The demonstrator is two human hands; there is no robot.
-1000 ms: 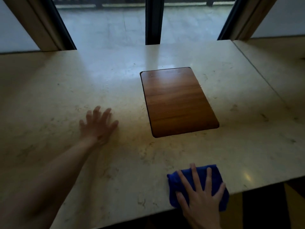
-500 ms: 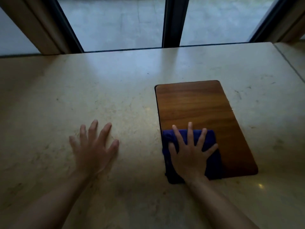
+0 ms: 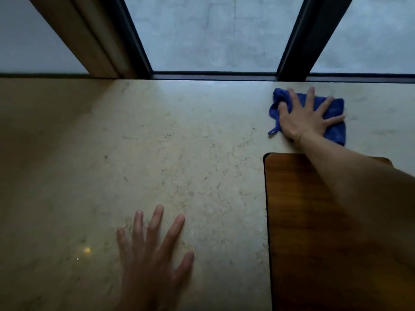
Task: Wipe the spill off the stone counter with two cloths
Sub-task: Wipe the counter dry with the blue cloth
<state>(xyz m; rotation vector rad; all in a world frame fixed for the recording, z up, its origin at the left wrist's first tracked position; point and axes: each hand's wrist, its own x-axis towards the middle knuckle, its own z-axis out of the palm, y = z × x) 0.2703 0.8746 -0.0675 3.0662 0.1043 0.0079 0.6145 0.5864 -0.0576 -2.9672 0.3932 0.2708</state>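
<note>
Blue microfibre cloth [image 3: 332, 122] lies flat on the pale beige stone counter [image 3: 179, 153] near its far edge, just short of the dark window frame [image 3: 213, 75]. The right hand [image 3: 303, 117] presses down on it with all fingers spread wide and laid flat, pinning the cloth rather than gripping it; one corner is bunched up beside the thumb. The left hand [image 3: 152, 250] rests palm-down on bare stone near the front, fingers splayed, holding nothing.

No wet patch or spill is plain to see on the stone in this dim light, so how much has been wiped cannot be judged with confidence. Only one cloth is in view; the second, which the task calls for, is nowhere visible, so that part appears not yet begun.

For room, the cloth has little stone left ahead before it meets the frame. A rectangular brown wooden inset panel [image 3: 314, 221] with rounded corners lies just behind the right wrist, under the forearm. To the left the counter runs wide and unobstructed, the best direction for a long sweep.
</note>
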